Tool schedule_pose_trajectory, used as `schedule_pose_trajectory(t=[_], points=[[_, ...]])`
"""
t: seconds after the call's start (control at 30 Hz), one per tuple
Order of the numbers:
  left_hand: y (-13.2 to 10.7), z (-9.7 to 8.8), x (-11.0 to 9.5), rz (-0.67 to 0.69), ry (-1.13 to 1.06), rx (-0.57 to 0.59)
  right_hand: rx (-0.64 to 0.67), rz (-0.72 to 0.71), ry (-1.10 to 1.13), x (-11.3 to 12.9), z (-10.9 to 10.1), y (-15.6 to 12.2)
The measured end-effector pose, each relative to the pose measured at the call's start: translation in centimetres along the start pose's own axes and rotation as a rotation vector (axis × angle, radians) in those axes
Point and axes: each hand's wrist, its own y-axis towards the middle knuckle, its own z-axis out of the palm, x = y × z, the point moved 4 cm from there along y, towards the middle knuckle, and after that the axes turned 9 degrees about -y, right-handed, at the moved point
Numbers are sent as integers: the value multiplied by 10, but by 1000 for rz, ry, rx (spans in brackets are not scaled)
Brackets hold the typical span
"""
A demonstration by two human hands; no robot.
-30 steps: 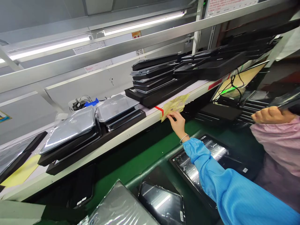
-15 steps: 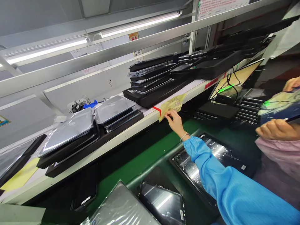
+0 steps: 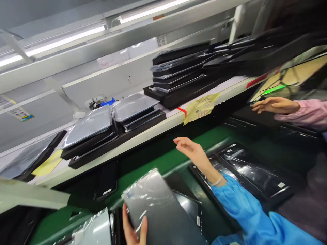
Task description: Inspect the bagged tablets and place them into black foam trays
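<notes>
Your left hand is closed around the lower edge of a film-wrapped laptop, with the thumb on the film. The laptop stands tilted above the green conveyor belt. Your right hand, in a blue sleeve, is open and empty, with fingers loosely extended, above the belt. Step in hand, as judged: moving the wrapped unit one-handed. The next move calls for steadying its free edge with the right hand. To the right, a glossy dark panel lies on the belt. Behind, laptops sit stacked on a white shelf beside a yellow sheet. A co-worker's spread hand reaches in from the right.
</notes>
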Motion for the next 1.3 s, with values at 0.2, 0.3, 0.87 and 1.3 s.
schedule_pose_trajectory(t=[0.2, 0.3, 0.87, 1.3], points=[[-24, 24, 0, -222, -197, 143, 328, 134, 100, 53, 39, -61], [-34, 29, -7, -226, -261, 191, 318, 79, 41, 69, 46, -66], [-50, 20, -3, -248, -313, 357, 277, -205, -219, 103, 55, -77], [-53, 20, -2, -235, -343, 374, 222, -211, -263, 100, 59, -81]])
